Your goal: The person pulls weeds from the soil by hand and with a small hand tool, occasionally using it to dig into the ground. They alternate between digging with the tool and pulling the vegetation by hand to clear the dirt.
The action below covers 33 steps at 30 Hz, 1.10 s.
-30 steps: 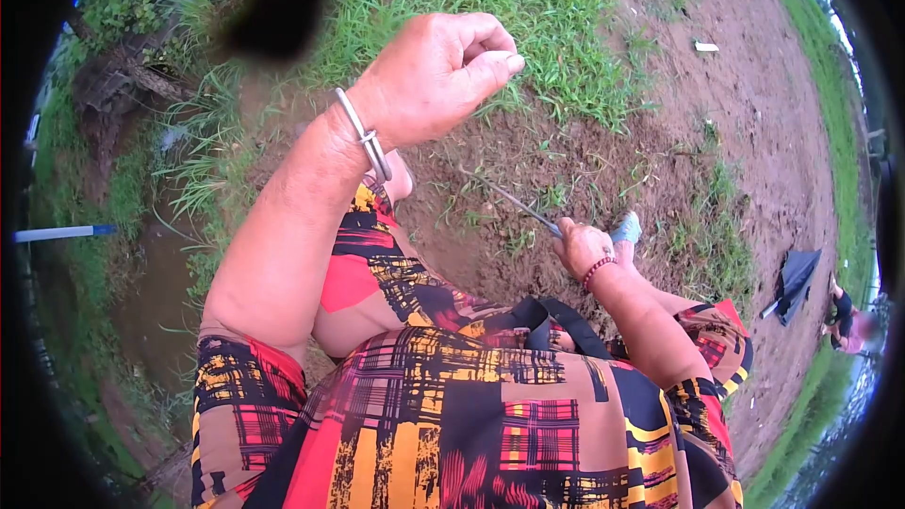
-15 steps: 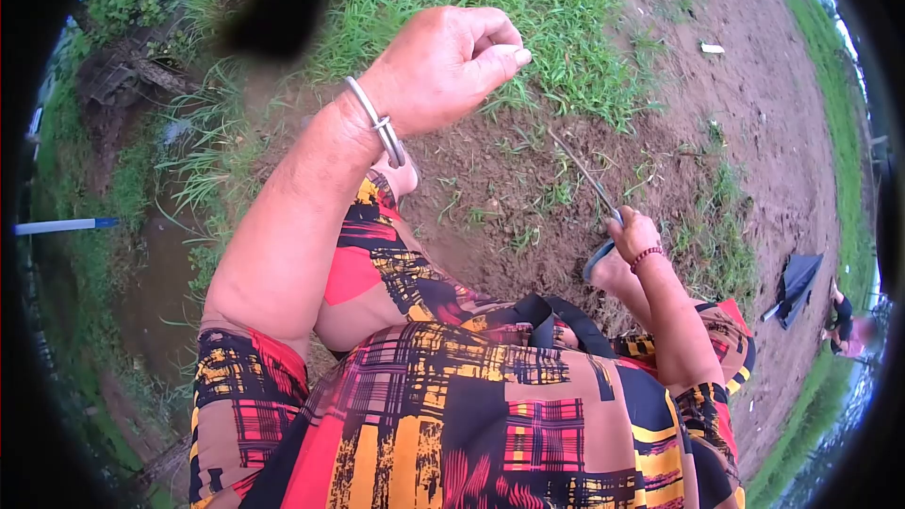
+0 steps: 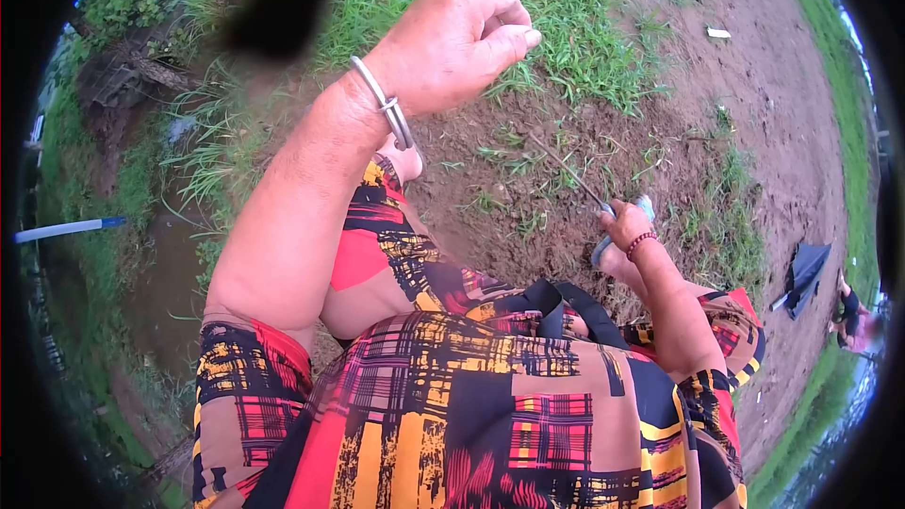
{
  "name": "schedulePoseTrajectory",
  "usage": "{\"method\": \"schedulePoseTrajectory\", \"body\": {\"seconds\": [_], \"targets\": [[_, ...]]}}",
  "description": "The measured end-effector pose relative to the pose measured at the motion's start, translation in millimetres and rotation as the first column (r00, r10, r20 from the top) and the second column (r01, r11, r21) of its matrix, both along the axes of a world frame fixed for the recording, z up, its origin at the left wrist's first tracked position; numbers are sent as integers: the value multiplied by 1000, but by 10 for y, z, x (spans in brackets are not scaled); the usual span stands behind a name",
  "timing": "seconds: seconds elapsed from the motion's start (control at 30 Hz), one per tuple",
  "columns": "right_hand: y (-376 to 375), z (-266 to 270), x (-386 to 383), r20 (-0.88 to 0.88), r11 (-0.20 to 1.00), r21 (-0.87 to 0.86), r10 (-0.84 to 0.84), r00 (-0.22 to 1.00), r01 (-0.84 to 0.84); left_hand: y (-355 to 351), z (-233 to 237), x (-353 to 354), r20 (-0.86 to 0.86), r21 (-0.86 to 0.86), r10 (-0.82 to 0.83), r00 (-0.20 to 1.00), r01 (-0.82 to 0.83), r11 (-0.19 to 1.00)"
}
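My left hand (image 3: 452, 47), with a silver bangle (image 3: 385, 104) at the wrist, is raised over grass and muddy soil. Its fingers are curled in against the thumb, and the inside of the grip is hidden. Lower and to the right, my right hand (image 3: 627, 224) wears a beaded bracelet (image 3: 642, 243) and is closed round the end of a thin, rod-like tool (image 3: 573, 172). The tool slants up and left, its far tip over the dug soil (image 3: 490, 165). A sandalled foot (image 3: 608, 259) is right by this hand.
Green grass (image 3: 566, 28) grows ahead, and bare dirt (image 3: 754, 85) runs along the right. Muddy water (image 3: 170, 273) lies on the left. A dark umbrella-like object (image 3: 806, 273) rests at the right, near another person (image 3: 853, 316). Black straps (image 3: 575, 306) cross my lap.
My left hand has risen slightly and shifted right, still curled. My right hand has moved slightly; the tool's tip now lies further left and a little lower.
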State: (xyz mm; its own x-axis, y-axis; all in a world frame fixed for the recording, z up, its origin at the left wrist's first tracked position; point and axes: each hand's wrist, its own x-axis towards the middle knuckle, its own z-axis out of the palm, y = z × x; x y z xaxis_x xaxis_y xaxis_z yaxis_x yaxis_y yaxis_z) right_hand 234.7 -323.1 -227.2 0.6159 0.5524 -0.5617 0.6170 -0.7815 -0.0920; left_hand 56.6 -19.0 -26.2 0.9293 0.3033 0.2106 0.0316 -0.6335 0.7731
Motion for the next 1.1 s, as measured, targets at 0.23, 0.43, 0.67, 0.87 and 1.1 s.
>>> {"method": "schedulePoseTrajectory", "body": {"seconds": [0.23,0.43,0.67,0.87,1.1], "targets": [[-176,300,-174,-41,1000,6,-2,999,3,-69,18,109,1,42,-26,1000,26,999],[-385,494,164,120,961,-267,105,987,-70,-156,4,162,59,138,-57,997,49,989],[-645,745,334,173,980,-116,-141,975,162,-254,71,160,-15,142,-56,998,58,988],[333,-138,-211,-197,985,144,-66,978,96,-277,-30,265,54,201,-64,997,52,978],[506,-324,-143,-302,997,65,-10,953,31,-447,-26,303,24,202,-90,996,83,976]]}}
